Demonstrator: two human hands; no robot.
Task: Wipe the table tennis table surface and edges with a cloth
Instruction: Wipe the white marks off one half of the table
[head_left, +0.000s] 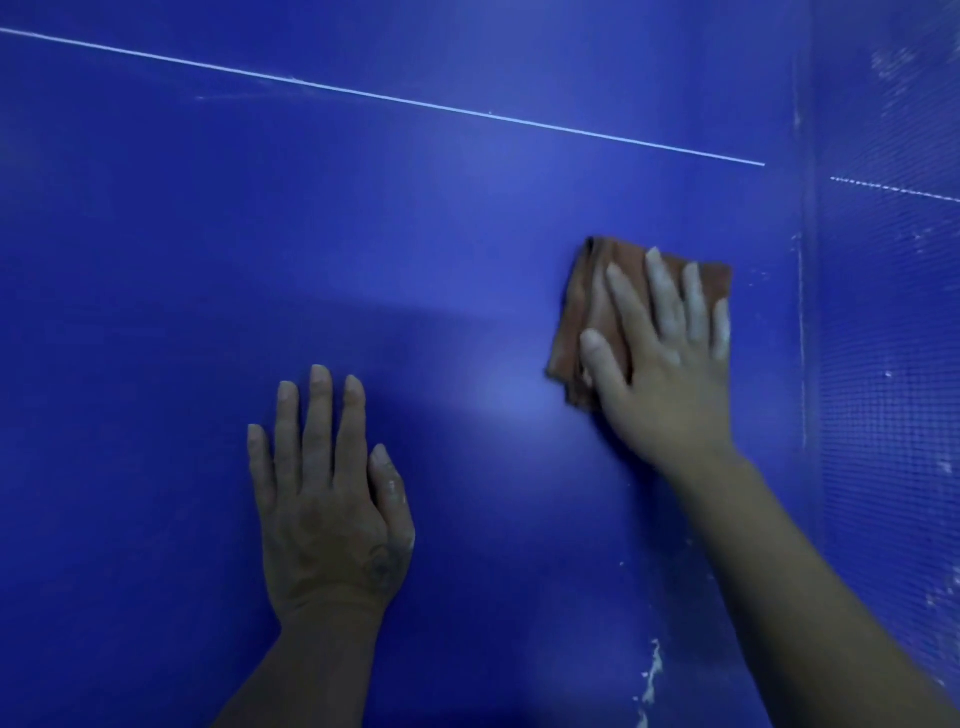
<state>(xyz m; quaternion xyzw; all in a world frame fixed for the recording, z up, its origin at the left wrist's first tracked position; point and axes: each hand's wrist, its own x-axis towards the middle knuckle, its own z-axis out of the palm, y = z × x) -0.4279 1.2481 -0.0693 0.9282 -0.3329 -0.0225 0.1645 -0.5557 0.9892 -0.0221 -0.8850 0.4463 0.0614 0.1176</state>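
Step in hand: flat-surface wipe on the right part of the table (208, 260). The right hand (670, 374) lies palm-down on the folded brown cloth (587, 301) with fingers straight and spread. It presses the cloth to the surface rather than clutching it. The cloth sits on the table top, near the net (883, 364) but apart from it. The left hand (332, 499) lies flat on bare surface, nearer and to the left, fingers straight, holding nothing. Judged to be a brace.

Judgement: surface work is partly done at best. No table edge is in view, so the state of the edges cannot be told. A white smear (652, 670) at near right, beside the right forearm, looks unwiped, as do pale specks along the strip by the net. The next move likely calls for a sweep back toward the near right, over the smear, with even palm pressure and the cloth kept folded. Dried residue may need repeated passes.

Surface: deep blue, with a soft glare patch between the hands. A thin white line (384, 96) runs from far left toward the right and ends short of the net. The net is fine mesh along the right side, flecked pale. The room beyond is not visible.
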